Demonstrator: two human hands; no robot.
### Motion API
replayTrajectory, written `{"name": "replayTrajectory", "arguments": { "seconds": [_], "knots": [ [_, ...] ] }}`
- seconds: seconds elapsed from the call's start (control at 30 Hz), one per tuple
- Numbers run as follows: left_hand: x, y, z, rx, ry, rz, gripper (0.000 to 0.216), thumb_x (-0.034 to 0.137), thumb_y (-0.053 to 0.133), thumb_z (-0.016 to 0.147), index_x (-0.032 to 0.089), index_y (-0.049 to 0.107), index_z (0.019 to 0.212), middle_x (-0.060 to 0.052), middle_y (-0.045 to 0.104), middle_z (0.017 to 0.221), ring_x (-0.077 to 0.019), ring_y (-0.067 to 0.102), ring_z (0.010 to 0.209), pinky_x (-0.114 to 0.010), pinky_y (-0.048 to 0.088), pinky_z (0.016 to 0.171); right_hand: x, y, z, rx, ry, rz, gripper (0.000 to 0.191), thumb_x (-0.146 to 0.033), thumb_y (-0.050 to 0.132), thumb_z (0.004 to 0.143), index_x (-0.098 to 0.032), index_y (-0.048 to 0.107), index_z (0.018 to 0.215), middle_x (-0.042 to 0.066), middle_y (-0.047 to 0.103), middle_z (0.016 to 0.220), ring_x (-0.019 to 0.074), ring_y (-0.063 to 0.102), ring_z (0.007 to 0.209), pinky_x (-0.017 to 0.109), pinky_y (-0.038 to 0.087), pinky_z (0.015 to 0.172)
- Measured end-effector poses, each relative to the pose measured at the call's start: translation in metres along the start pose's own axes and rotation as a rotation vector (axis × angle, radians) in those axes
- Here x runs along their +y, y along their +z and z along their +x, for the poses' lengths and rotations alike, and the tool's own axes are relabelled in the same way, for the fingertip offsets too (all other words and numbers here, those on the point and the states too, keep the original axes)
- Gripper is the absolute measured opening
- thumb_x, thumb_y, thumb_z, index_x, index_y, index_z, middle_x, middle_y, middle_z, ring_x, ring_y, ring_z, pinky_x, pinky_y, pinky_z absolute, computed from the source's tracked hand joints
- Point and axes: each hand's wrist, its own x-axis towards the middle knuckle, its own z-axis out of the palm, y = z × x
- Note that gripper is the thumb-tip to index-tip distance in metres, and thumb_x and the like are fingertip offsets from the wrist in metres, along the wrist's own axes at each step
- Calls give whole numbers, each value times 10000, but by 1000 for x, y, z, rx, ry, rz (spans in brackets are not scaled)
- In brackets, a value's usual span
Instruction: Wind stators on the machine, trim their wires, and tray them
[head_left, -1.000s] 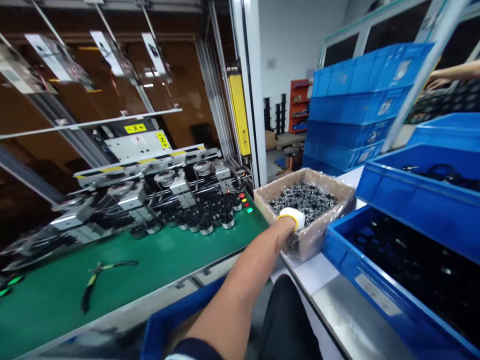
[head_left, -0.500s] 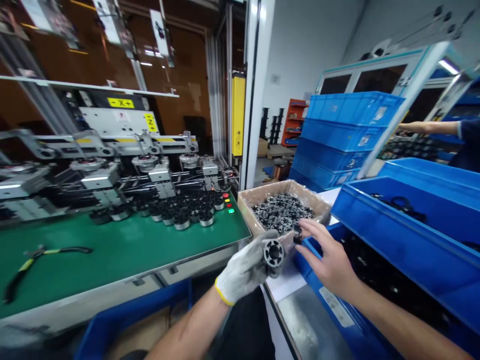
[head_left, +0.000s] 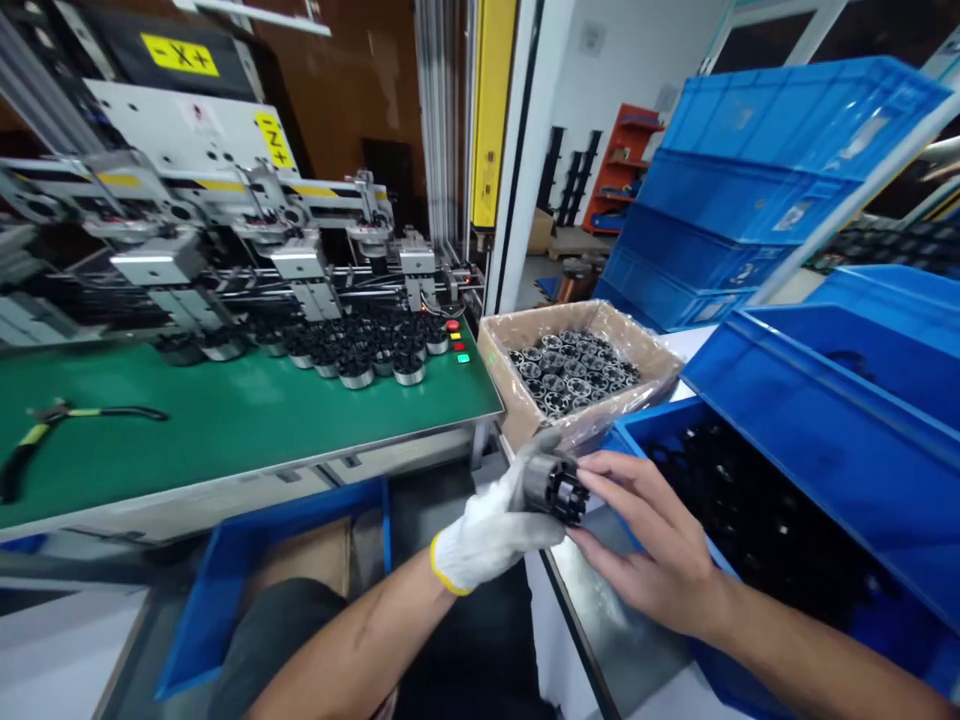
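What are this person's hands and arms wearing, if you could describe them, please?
The left hand wears a white knitted glove with a yellow band at the cuff; the forearm behind it is bare. The right hand is ungloved, and its forearm is bare too, with no sleeve in view. No watch, ring or marking shows on either.

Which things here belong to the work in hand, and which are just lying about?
In hand: left hand, gloved, gripping a metal core; right hand touching its black end; cardboard box of like cores.
Lying about: pliers on the green mat; stacked blue crates.
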Motion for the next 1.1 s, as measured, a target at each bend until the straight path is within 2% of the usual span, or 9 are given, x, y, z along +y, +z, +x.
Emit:
{"name": "replayTrajectory", "arguments": {
  "seconds": [0.1,0.2,0.3,0.37,0.47,0.57,0.67,0.9,1.1],
  "knots": [
    [4,-5,3,132,30,176,696,11,805,539,275,675,1170,28,711,997,-129,635,855,-204,475,746,3,-3,1,36,20,-28,554,-32,719,874,-149,566,1394,152,617,1195,254,638,1118,377,596,950],
    [10,-14,6,268,97,333,650,26,878,487,229,631,1053,20,698,1008,-139,636,856,-223,485,758,7,-2,1,45,43,-29,544,-38,731,870,-146,577,1380,149,617,1185,255,633,1106,378,585,940],
    [15,-20,7,260,156,289,758,285,950,604,267,572,1261,-10,689,1072,-156,645,874,-251,496,757,8,1,0,26,53,-8,523,-39,722,874,-154,584,1366,143,612,1186,257,633,1110,382,583,946],
    [15,-19,6,194,155,206,809,537,860,730,294,502,1414,-30,675,1072,-139,628,777,-246,477,665,6,2,0,22,42,-1,496,-39,720,876,-151,595,1342,142,608,1183,251,633,1105,370,586,942],
    [14,-13,5,70,90,137,816,701,783,731,282,564,1397,-43,667,1052,-117,583,682,-245,453,595,2,3,1,18,26,10,488,-29,716,875,-139,595,1334,147,604,1185,243,633,1103,351,591,941],
    [16,-1,2,12,65,231,875,469,993,513,274,648,1293,-42,687,1141,-185,634,913,-277,516,796,-2,3,2,24,20,15,500,-31,714,884,-125,577,1355,153,615,1179,241,642,1106,344,593,959],
    [21,11,-1,49,35,314,951,222,1013,410,267,626,1278,-21,695,1149,-220,632,1015,-317,515,909,-4,1,4,27,5,1,454,-40,688,911,-125,582,1344,152,632,1158,231,655,1093,340,605,953],
    [32,25,-1,88,-5,357,868,152,960,399,201,621,1196,-14,677,1074,-193,599,944,-308,516,845,-3,3,0,11,-67,1,383,10,618,912,-89,613,1282,170,637,1171,231,641,1151,345,593,1002],
    [42,35,-5,148,-146,359,833,52,875,430,184,581,1197,39,638,939,-128,554,803,-258,511,747,0,6,-3,-29,-102,-4,419,55,572,896,-79,600,1291,183,629,1202,248,623,1197,381,596,1014]
  ]
}}
